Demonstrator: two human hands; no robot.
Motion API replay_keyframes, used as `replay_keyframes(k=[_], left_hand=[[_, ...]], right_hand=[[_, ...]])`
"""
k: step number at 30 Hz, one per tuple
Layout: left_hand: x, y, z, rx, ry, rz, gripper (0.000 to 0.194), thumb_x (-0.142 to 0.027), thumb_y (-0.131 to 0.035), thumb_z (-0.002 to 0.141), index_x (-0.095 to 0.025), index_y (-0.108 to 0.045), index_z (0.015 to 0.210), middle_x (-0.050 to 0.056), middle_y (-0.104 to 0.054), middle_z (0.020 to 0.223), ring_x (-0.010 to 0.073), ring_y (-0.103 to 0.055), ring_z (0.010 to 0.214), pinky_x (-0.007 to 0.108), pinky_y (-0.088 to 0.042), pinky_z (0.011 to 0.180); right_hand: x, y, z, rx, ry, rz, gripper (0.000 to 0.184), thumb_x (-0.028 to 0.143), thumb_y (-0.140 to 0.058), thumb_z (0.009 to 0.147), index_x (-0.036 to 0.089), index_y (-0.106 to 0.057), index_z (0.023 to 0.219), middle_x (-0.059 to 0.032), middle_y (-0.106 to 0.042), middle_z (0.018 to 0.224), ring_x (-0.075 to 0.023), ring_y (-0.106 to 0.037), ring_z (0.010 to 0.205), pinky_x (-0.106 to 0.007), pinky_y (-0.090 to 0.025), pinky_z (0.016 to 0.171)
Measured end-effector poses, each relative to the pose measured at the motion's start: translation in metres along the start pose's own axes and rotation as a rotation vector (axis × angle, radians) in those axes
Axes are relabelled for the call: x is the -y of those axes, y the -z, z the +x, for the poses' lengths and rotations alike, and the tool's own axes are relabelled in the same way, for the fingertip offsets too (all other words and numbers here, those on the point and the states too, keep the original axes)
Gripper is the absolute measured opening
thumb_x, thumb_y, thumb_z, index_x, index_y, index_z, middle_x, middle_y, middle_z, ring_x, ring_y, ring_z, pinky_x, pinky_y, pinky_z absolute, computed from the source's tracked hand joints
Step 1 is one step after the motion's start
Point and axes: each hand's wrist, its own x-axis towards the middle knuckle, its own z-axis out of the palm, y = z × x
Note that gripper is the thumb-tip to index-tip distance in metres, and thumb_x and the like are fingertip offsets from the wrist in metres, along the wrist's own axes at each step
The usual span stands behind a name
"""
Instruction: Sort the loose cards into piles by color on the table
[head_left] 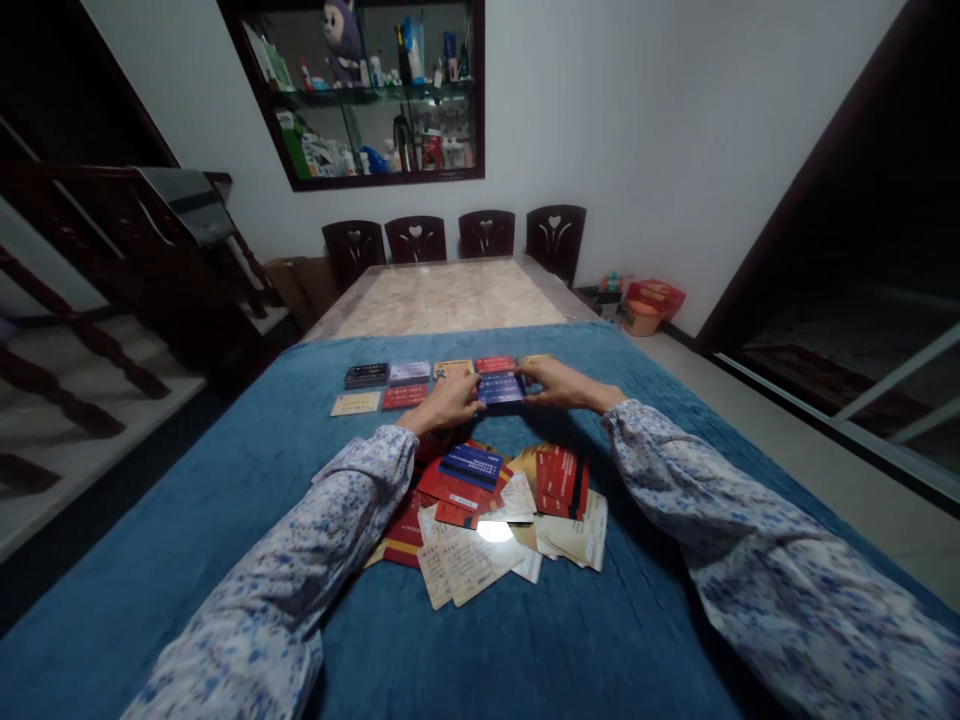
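A blue card (501, 388) is pinched at its two short sides between my left hand (450, 402) and my right hand (556, 384). It is at the front row of sorted cards, just before a red card (495, 364). Beside my left hand lie a yellow card (453, 368) and a red card (405, 397). Farther left are a black stack (367, 375), a silver-grey stack (409, 373) and a cream card (355, 403). Nearer to me is a loose pile with blue cards (471, 468), red cards (564, 482) and cream cards (480, 565), overlapping at angles.
A blue cloth (247, 480) covers the near part of the table, with the bare marble-like top (450, 290) beyond. Several dark chairs (487, 232) stand at the far end. A glass-shelved cabinet (375, 95) is set in the wall. A red bag (656, 295) sits on the right floor.
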Motion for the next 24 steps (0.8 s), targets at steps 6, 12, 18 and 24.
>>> replay_keyframes(k=[6, 12, 18, 24], left_hand=[[0.000, 0.000, 0.010, 0.006, 0.005, 0.005, 0.036, -0.033, -0.069, 0.084, -0.019, -0.065, 0.117, 0.013, -0.060, 0.122, 0.0320, -0.056, 0.119, 0.046, -0.048, 0.101], [0.006, -0.005, 0.020, 0.005, 0.016, 0.058, 0.038, -0.033, -0.068, 0.084, -0.020, -0.065, 0.119, 0.013, -0.061, 0.129, 0.0331, -0.054, 0.125, 0.048, -0.045, 0.106], [0.012, -0.011, 0.028, 0.010, 0.011, 0.080, 0.038, -0.034, -0.068, 0.083, -0.020, -0.067, 0.119, 0.013, -0.064, 0.127, 0.0334, -0.057, 0.123, 0.047, -0.046, 0.106], [0.012, -0.011, 0.032, 0.042, 0.012, 0.099, 0.036, -0.034, -0.066, 0.083, -0.018, -0.069, 0.116, 0.013, -0.068, 0.122, 0.0333, -0.060, 0.119, 0.045, -0.049, 0.102]], right_hand=[[-0.008, 0.001, 0.009, 0.044, -0.026, -0.016, 0.043, 0.027, -0.070, 0.082, 0.013, -0.068, 0.122, -0.0114, -0.073, 0.110, -0.0237, -0.066, 0.098, -0.028, -0.047, 0.083], [-0.018, -0.001, 0.020, 0.097, -0.099, -0.052, 0.048, 0.030, -0.071, 0.082, 0.016, -0.067, 0.127, -0.0108, -0.074, 0.114, -0.0246, -0.068, 0.100, -0.027, -0.048, 0.080], [-0.022, 0.000, 0.027, 0.140, -0.122, -0.044, 0.046, 0.033, -0.072, 0.082, 0.019, -0.068, 0.126, -0.0091, -0.075, 0.113, -0.0234, -0.069, 0.097, -0.025, -0.048, 0.076], [-0.019, -0.001, 0.028, 0.163, -0.124, -0.033, 0.040, 0.032, -0.072, 0.082, 0.020, -0.071, 0.119, -0.0078, -0.076, 0.111, -0.0229, -0.069, 0.096, -0.024, -0.048, 0.076]])
